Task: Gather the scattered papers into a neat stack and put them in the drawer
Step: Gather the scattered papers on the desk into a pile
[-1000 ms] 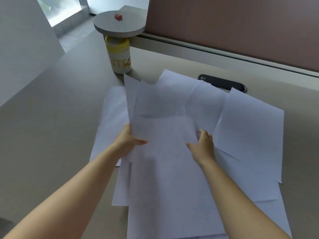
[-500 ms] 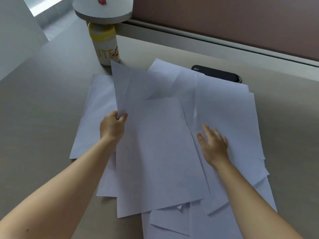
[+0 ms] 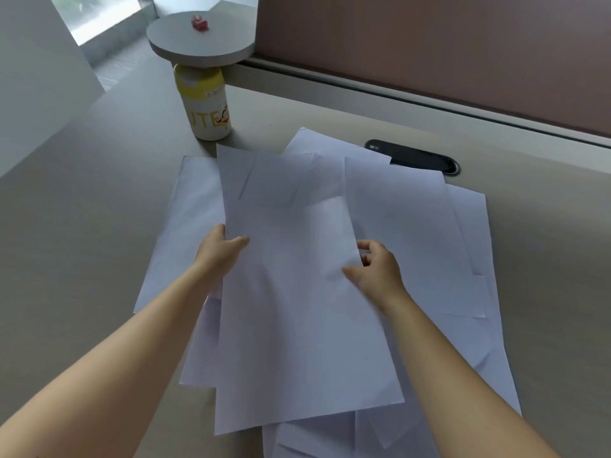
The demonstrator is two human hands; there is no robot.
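Several white paper sheets [image 3: 413,226] lie overlapped and askew on the beige desk [image 3: 82,209]. A top bundle of sheets [image 3: 297,325] sits in the middle, raised a little. My left hand [image 3: 220,254] pinches its left edge, thumb on top. My right hand [image 3: 377,271] holds its right edge, thumb on the paper and fingers curled at the side. One sheet [image 3: 178,226] pokes out to the left, others spread right and toward me. No drawer is in view.
A white and yellow jar [image 3: 206,104] stands behind the papers, under a round grey shelf [image 3: 200,41] with a small red thing [image 3: 199,23]. A black cable grommet [image 3: 413,157] sits at the back right. A brown partition [image 3: 429,54] closes the desk's far side.
My right hand has left the flat sheets on the right and taken the top bundle's right edge. The left hand keeps its hold. The sheets on the right lie more squarely than before.
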